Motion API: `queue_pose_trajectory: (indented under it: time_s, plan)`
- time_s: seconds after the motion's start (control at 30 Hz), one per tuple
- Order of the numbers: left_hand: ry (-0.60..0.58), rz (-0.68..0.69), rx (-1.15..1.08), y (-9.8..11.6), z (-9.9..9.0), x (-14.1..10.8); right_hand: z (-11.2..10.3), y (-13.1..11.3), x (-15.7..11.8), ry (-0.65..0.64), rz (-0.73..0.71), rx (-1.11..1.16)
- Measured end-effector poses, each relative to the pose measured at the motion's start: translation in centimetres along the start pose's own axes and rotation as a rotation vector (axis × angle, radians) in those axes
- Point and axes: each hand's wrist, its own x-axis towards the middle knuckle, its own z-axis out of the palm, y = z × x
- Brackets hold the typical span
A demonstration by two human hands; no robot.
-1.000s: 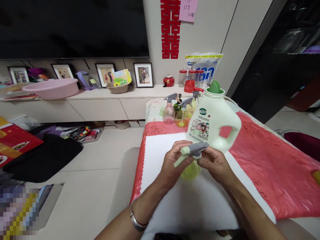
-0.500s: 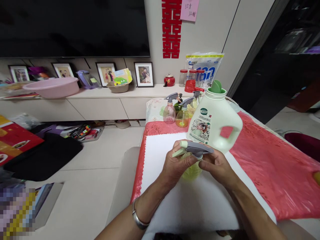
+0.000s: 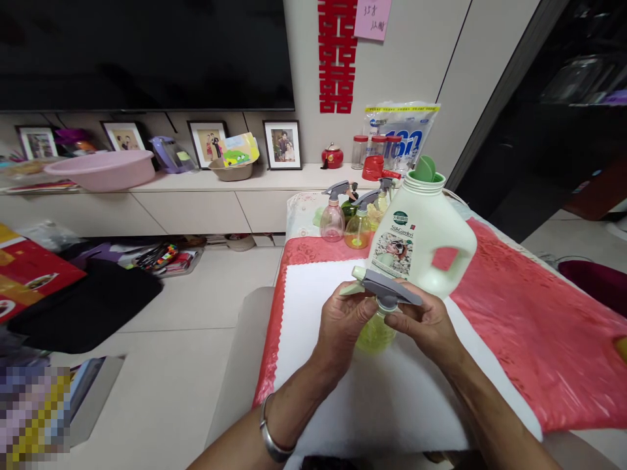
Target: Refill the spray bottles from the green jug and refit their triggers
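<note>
A yellow-green see-through spray bottle [image 3: 376, 334] with a grey trigger head stands upright near the front of the white mat [image 3: 313, 294]. My left hand [image 3: 343, 320] is closed around the neck from the left, its thumb just under the spray head. From the right, my right hand [image 3: 424, 320] pinches the collar below the head, thumb in front and fingers behind. Right behind both hands stands a large pale green detergent jug [image 3: 426, 228], its mouth uncapped with a green piece [image 3: 425, 170] in it.
More spray bottles, one pink [image 3: 332, 222] and one amber [image 3: 357, 230], stand at the table's back left. A red cloth [image 3: 529, 326] under plastic covers the table. Behind it, a low cabinet [image 3: 196, 209] carries photo frames, a pink basin [image 3: 102, 170] and red-lidded jars [image 3: 359, 153].
The grey spray head has turned slightly in my fingers, its nozzle end tipping up and back. Both hands keep their hold at the bottle's neck.
</note>
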Motion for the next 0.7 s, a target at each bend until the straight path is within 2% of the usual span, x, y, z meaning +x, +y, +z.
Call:
queue_pose_trajectory:
  time_s: [0.2,0.43,0.7]
  plan:
    - [0.117,-0.010,0.020,0.0,0.5,-0.8,0.7,-0.3,-0.2,0.092,0.034,-0.003]
    - [0.173,-0.002,0.051,0.0,0.8,-1.0,0.7,-0.2,-0.3,0.078,0.002,0.018]
    - [0.144,0.142,0.412,0.2,1.2,-1.9,1.5,-1.1,-0.4,0.184,0.060,-0.140]
